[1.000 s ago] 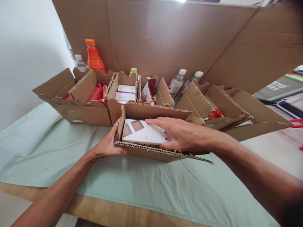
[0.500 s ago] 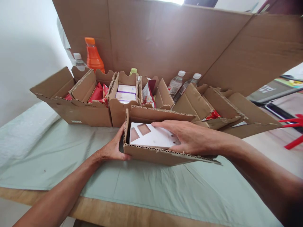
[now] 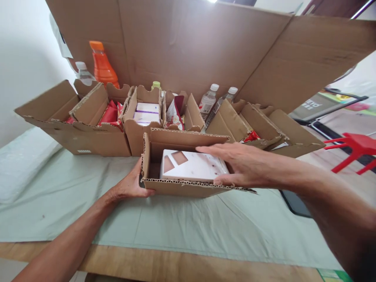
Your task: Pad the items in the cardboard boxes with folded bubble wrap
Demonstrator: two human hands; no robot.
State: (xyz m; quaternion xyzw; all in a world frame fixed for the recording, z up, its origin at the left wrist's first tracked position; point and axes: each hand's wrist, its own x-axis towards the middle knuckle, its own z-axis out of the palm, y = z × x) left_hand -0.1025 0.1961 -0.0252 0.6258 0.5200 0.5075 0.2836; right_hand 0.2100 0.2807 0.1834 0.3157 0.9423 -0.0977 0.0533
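A narrow open cardboard box (image 3: 188,189) stands on the green cloth in front of me. My left hand (image 3: 135,182) is wrapped around its left end, thumb on the near side and the other fingers hidden behind the end wall. Inside lies a white carton (image 3: 194,166) with brown printed panels, a gap showing between it and the left end wall. My right hand (image 3: 235,162) is closed on the carton's right part, thumb along the near edge and fingers over the far edge.
Behind stands a row of cardboard bins (image 3: 100,139) with red packets and white-and-purple boxes (image 3: 147,111). Clear bottles (image 3: 209,100) and an orange bottle (image 3: 104,66) stand against a tall cardboard panel (image 3: 188,47). A dark flat object (image 3: 295,203) lies near my right forearm; a red stool (image 3: 355,147) is at right.
The white carton has shifted right relative to the cardboard box, and a gap has appeared at its left. My right hand stays on it. The view has swung to the right.
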